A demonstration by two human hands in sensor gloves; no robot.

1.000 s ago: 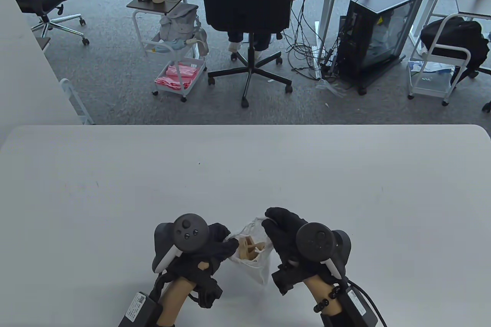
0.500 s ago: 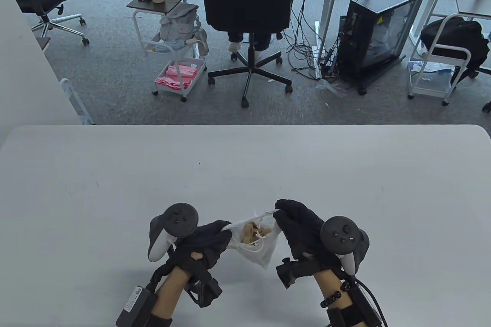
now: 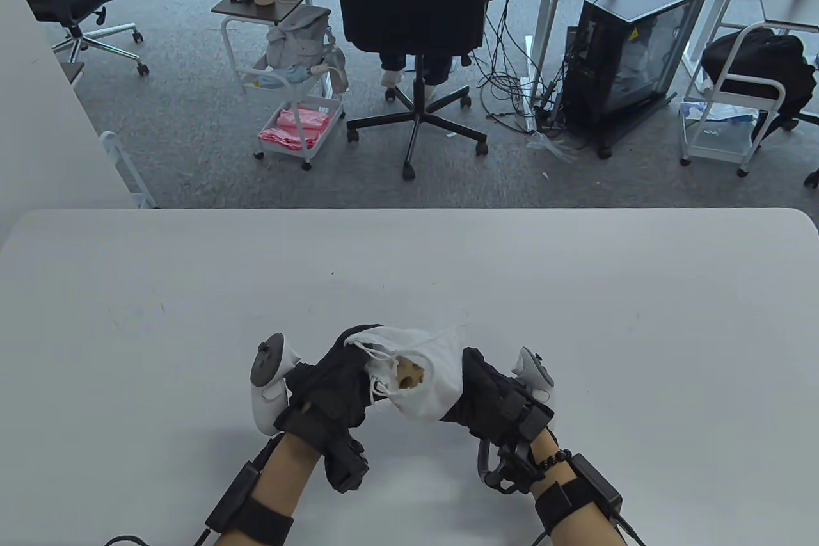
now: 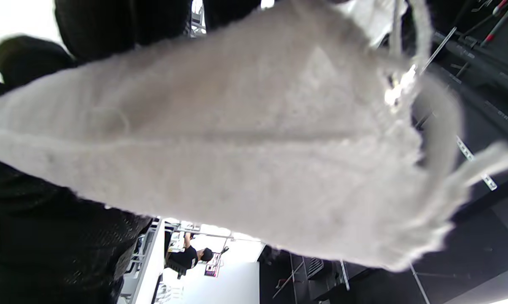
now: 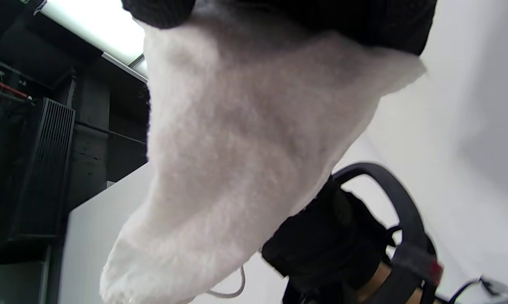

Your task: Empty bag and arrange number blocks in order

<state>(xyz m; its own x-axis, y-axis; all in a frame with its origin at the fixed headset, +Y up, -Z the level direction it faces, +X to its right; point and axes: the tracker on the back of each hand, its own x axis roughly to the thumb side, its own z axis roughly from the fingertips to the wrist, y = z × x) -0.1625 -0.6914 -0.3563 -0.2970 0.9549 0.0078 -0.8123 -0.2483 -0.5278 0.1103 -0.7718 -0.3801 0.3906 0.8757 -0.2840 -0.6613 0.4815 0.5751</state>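
**Tipping the bag**

Table view: left hand (image 3: 333,389) and right hand (image 3: 489,395) grip the bag (image 3: 425,373) at 6 o'clock on the table (image 3: 409,264); a block (image 3: 409,375) shows at the mouth. Wrist views: mostly cloth, grips probably firm. Tip slowly, mouth low.

Soft cloth, matt plastic, bare wood

The bag (image 3: 430,373) is white fuzzy cloth, loosely woven, with frayed cord ties; the block (image 3: 409,374) showing at its mouth looks like pale unfinished wood. Gloves on the left hand (image 3: 333,389) and right hand (image 3: 489,395) are black matt knit. The table (image 3: 192,290) is smooth, matt pale grey.
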